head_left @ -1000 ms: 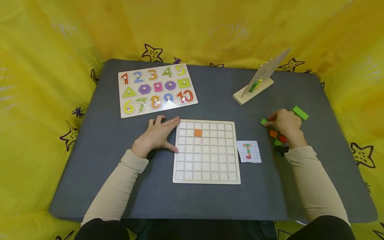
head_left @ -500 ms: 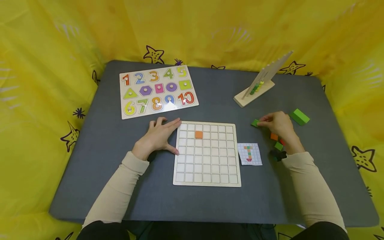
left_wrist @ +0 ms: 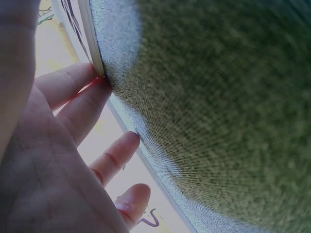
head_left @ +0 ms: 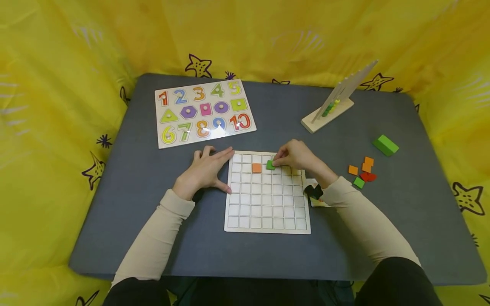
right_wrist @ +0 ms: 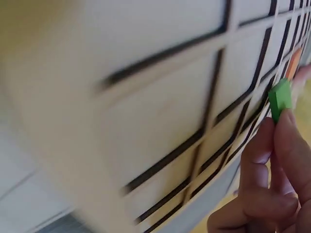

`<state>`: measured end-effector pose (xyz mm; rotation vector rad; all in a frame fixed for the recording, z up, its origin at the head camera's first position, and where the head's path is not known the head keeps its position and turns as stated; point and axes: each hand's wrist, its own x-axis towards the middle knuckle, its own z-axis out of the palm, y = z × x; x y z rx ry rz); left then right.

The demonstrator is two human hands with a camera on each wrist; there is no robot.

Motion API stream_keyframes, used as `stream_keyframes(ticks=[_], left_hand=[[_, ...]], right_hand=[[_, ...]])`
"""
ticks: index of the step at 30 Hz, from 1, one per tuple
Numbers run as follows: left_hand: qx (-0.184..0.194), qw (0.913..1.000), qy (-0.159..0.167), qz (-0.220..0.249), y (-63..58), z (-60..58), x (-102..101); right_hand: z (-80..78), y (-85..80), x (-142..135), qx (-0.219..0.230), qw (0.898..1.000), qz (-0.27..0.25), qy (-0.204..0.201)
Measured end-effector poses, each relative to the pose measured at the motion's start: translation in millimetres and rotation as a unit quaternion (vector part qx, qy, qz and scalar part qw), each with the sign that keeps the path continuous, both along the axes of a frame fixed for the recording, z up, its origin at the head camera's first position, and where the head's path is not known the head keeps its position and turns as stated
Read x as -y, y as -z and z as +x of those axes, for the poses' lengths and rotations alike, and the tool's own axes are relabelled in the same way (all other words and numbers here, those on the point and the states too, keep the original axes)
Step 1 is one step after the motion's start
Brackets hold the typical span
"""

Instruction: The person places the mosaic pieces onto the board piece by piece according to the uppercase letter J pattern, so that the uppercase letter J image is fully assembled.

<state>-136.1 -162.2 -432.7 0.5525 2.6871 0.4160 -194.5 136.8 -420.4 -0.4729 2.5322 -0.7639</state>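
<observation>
A wooden grid board [head_left: 266, 233] lies in the middle of the table, with an orange square tile [head_left: 257, 168] in its second row. My left hand [head_left: 203, 172] rests at the board's left edge, fingers spread; in the left wrist view its fingertips [left_wrist: 99, 80] touch the edge. My right hand [head_left: 300, 158] is over the board's upper part. Its thumb and a finger pinch a green square tile [head_left: 270, 165], which shows close over the cells in the right wrist view too. A small pattern card [head_left: 319, 204] beside the board is mostly hidden by the right wrist.
Several orange and red tiles [head_left: 366, 167] and a small green tile [head_left: 358, 182] lie at the right. Behind them is a long green block [head_left: 386, 145]. A number puzzle [head_left: 206, 112] lies back left; a wooden bead stand [head_left: 331, 112] stands back right.
My right hand has brought the green tile leftward from the loose tiles on the right to over the board. The left hand has stayed at the board's edge.
</observation>
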Motion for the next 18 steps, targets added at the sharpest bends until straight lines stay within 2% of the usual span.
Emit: stream_keyframes(ticks=[5,12,18], left_hand=[[0.002,1.0000,0.000,-0.001,-0.1,0.1,-0.5],[0.001,1.0000,0.000,-0.005,-1.2,0.0,-0.9],[0.005,1.0000,0.000,0.000,-2.4,-0.1,-0.5]], right_hand=[[3.2,-3.1,17.2,-0.004,0.999,0.034,-0.011],[5.1,-9.9,25.6,0.018,0.996,0.081,0.017],[3.0,-8.7,27.5,0.025,0.994,0.103,0.023]])
